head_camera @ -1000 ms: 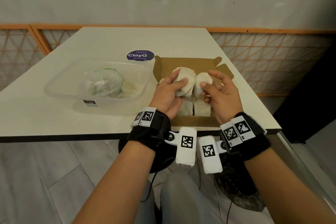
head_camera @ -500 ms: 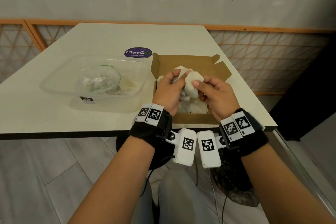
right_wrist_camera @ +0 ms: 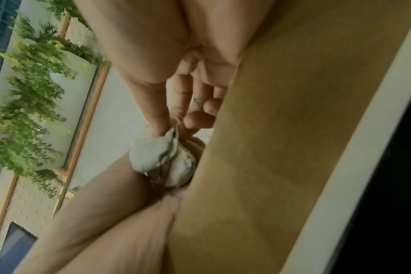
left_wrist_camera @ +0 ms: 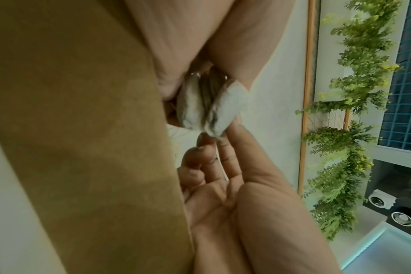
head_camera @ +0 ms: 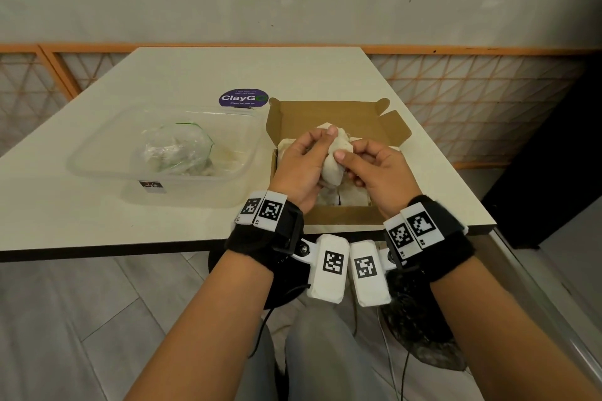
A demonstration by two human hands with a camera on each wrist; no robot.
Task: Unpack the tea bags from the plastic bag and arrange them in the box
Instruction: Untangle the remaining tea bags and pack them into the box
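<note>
Hands: left hand (head_camera: 301, 166) and right hand (head_camera: 374, 169) both pinching a clump of tea bags (head_camera: 335, 156) above the open cardboard box (head_camera: 325, 114), near the bench's front right corner. Handling, judged: light, soft, crushable, strings prone to tangle; best taken by the paper edges. Plastic bag (head_camera: 176, 150) lying in clear tub (head_camera: 97, 169) beside box's left wall. Free bench toward far edge.

We see soft, even indoor light in the head view, with the lines bending towards 3 and 9 o'clock. Both wrist views are dimmer and blurred; the cardboard box (left_wrist_camera: 82, 129) up close is out of focus.
</note>
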